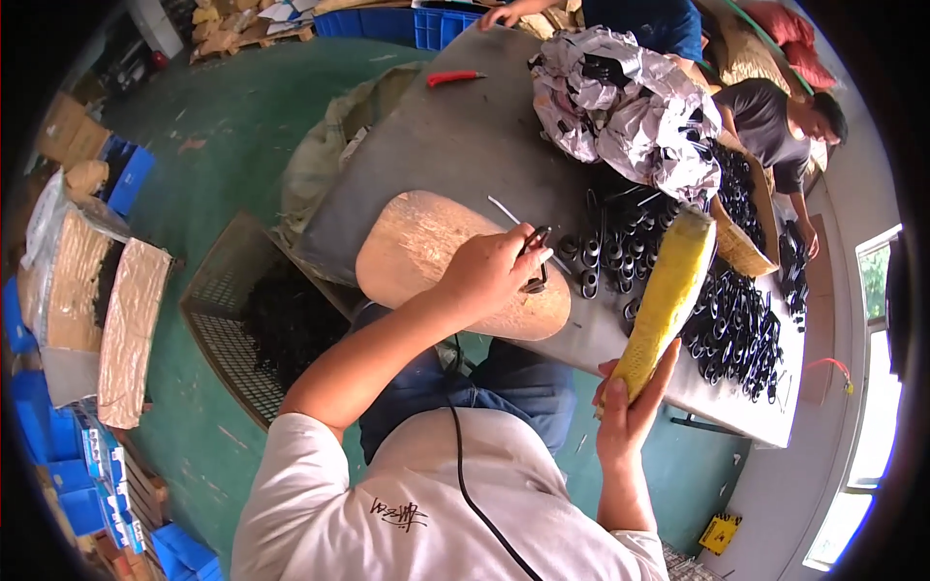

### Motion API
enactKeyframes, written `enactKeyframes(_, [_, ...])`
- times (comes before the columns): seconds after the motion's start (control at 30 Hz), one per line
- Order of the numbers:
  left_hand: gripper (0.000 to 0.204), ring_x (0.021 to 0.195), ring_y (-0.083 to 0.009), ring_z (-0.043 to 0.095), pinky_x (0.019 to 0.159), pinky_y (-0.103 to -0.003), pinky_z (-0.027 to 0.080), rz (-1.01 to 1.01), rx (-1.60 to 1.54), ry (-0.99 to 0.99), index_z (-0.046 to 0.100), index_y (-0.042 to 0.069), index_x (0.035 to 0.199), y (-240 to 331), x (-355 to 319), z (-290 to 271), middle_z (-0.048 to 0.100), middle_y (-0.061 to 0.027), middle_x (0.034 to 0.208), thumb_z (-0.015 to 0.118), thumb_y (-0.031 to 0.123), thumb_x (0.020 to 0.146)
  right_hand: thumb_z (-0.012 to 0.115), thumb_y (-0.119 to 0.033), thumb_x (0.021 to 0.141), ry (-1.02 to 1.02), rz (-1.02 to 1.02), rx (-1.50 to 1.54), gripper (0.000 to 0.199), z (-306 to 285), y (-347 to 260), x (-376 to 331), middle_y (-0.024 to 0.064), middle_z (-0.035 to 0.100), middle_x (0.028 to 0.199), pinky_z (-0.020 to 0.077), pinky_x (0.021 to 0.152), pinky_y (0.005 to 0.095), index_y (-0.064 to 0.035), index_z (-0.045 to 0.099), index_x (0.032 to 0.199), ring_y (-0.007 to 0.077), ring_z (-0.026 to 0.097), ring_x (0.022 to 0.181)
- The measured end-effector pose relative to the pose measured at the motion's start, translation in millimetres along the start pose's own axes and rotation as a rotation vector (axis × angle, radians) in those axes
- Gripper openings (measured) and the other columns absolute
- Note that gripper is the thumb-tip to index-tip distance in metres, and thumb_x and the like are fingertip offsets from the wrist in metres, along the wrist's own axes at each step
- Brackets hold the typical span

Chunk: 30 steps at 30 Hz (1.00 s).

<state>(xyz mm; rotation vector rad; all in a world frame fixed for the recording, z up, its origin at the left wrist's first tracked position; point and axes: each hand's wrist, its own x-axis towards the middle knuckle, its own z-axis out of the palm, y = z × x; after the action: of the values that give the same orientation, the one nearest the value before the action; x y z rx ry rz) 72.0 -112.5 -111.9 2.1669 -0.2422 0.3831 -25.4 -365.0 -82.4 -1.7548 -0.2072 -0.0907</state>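
Note:
My left hand (492,271) is closed around a small black looped plastic part (535,283), held over the right end of a worn wooden board (412,232) on the grey table (373,160). A thin pale stick (502,207) shows beside that hand. In my right hand (635,407) is the narrow lower end of a long yellow-wrapped club-like tool (668,281), its wide end tilted up and away. Behind and beside the tool, many similar black plastic parts (731,334) lie heaped on the table.
A red-handled utility knife (455,76) lies near the far edge. Crumpled paper (630,140) with black parts and a tan tray (746,242) sit at the far right. Two people work beyond. Left of my legs stands a mesh crate (218,300) holding black scraps.

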Motion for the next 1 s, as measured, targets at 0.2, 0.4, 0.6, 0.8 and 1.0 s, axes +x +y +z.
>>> enactKeyframes(0.2, [0.025,0.072,-0.0312,0.066,0.065,-0.041,0.051,-0.086,0.152,-0.101,0.060,0.002,0.099,12.3,7.7,-7.3,0.066,-0.0119,0.080,0.060,0.028,0.098,0.057,-0.007,0.095,-0.474,0.104,-0.509,0.079,24.1,76.2,10.1,0.0335,0.054,0.130,0.0472,0.098,0.0450,-0.0125,0.011,0.158,0.0459,0.057,0.119])
enactKeyframes(0.4, [0.022,0.077,-0.0274,0.066,0.069,-0.039,0.051,-0.018,0.071,-0.050,0.061,0.001,0.098,10.0,-1.4,-6.9,0.067,-0.0127,0.087,0.059,0.023,0.099,0.056,-0.006,0.096,-0.287,0.341,-0.154,0.069,19.6,73.5,12.1,0.0112,0.063,0.116,0.0505,0.082,0.0293,-0.0177,0.026,0.157,0.0164,0.061,0.094])
enactKeyframes(0.6, [0.011,0.075,-0.0088,0.063,0.070,-0.024,0.052,-0.306,-0.559,-0.036,0.054,0.003,0.104,45.6,-9.9,-13.1,0.063,-0.0075,0.089,0.058,0.012,0.101,0.053,-0.004,0.098,-0.079,0.256,0.044,0.069,-8.4,0.3,4.9,-0.0007,0.057,0.093,0.0378,0.054,0.0191,-0.0182,0.022,0.159,0.0036,0.040,0.063])
enactKeyframes(0.8, [0.022,0.075,-0.0266,0.066,0.070,-0.036,0.053,0.051,-0.133,-0.020,0.052,0.000,0.098,43.6,-22.0,4.2,0.063,-0.0139,0.089,0.067,0.017,0.095,0.052,-0.010,0.099,0.092,-0.121,-0.031,0.072,-7.1,1.8,-1.6,0.0085,0.059,0.098,0.0419,0.054,0.0211,-0.0140,0.012,0.159,0.0065,0.047,0.064])
enactKeyframes(1.0, [0.023,0.073,-0.0289,0.064,0.065,-0.037,0.052,0.114,0.021,0.013,0.054,0.001,0.093,42.2,-11.7,11.8,0.062,-0.0132,0.082,0.069,0.017,0.092,0.056,-0.002,0.094,-0.206,-0.107,-0.507,0.070,20.0,73.1,-0.9,0.0281,0.061,0.118,0.0511,0.090,0.0448,-0.0134,0.025,0.155,0.0430,0.063,0.108])
